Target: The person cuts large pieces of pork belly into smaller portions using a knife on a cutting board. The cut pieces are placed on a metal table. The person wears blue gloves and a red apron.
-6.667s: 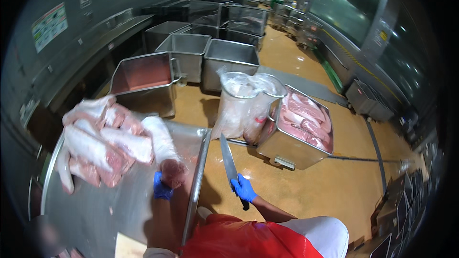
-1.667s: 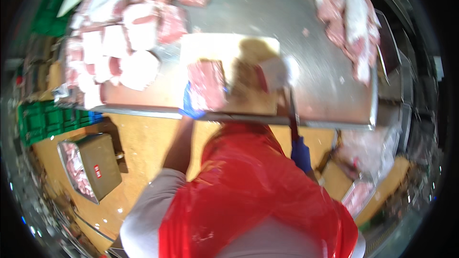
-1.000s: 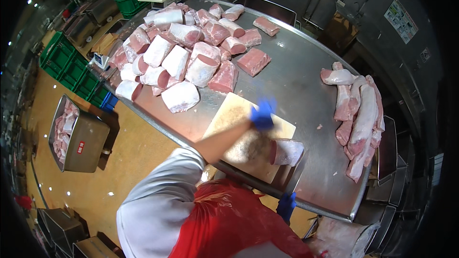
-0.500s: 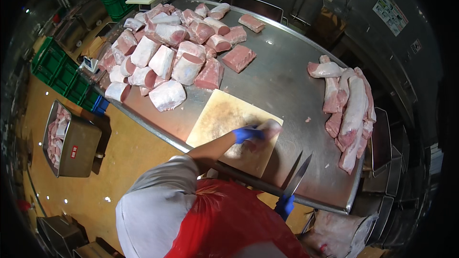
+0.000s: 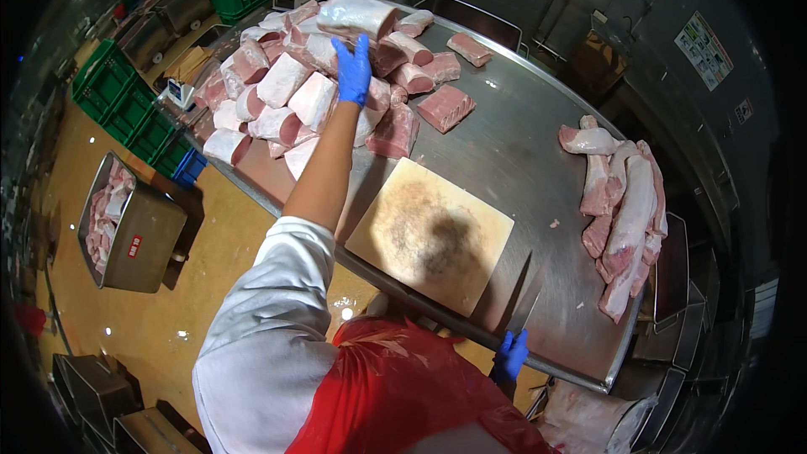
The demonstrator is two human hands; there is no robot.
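1. The left hand [image 5: 353, 70], in a blue glove, reaches far out over the steel table [image 5: 521, 151] with the arm stretched straight.
2. Its fingers are spread flat against a large pale piece of meat [image 5: 357, 17] that sits on top of the heap; the hand presses on it from below and the side, and I cannot tell whether the fingers actually close around it.
3. That piece lies at the far edge of the pile of cut meat blocks [image 5: 286, 92], which covers the left part of the table, the blocks pink with white fat and packed close together.
4. The right hand [image 5: 510, 355], also in a blue glove, is at the near edge of the table, closed around the handle of a knife [image 5: 525, 307].
5. The knife blade points away from the body and lies over the table just beside the right edge of the cutting board [image 5: 430, 244].
6. The cutting board is bare and stained, near the front edge of the table.
7. Long uncut strips of meat [image 5: 626, 219] lie on the right end of the table, well apart from the board.
8. A metal bin [image 5: 134, 231] with meat in it stands on the floor to the left, and green crates [image 5: 126, 101] stand behind it.
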